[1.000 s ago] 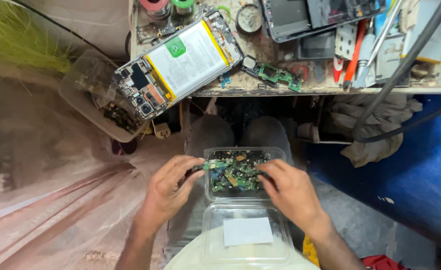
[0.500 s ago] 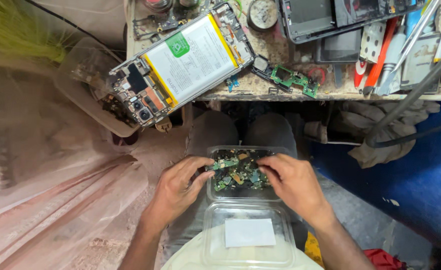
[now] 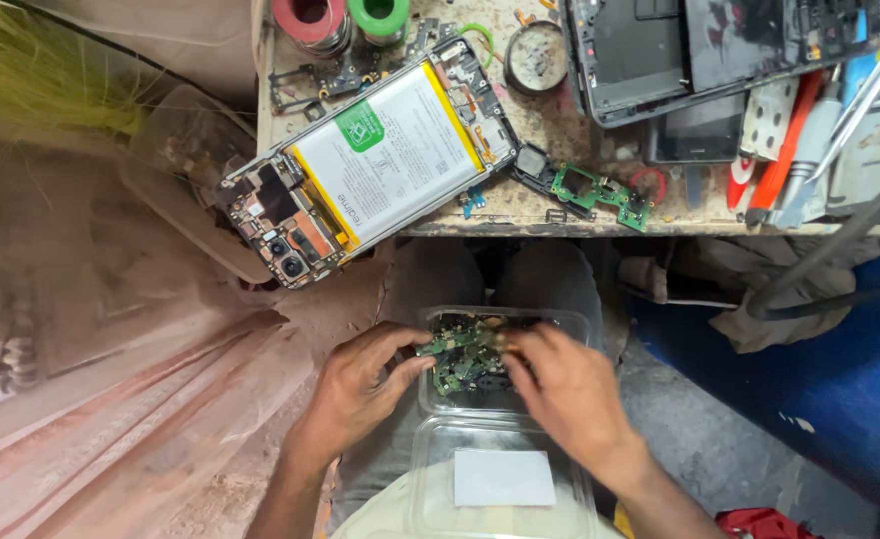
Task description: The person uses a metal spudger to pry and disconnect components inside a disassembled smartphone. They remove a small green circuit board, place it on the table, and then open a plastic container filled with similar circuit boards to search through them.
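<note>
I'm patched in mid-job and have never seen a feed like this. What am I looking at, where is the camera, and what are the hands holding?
There is no machine here: a person works with two bare hands. The single picture comes from a camera worn on the head, looking down over the lap.

On the lap sits a clear plastic box with its hinged lid folded open toward the person. It holds a heap of small green circuit boards. The left hand and the right hand both reach in, fingers among the boards; whether either truly grips one I cannot tell.

Above is a worn bench. An opened phone with its white battery exposed overhangs the bench's edge. Near it lie tape rolls, a loose green board, dark phone parts and tools.
</note>
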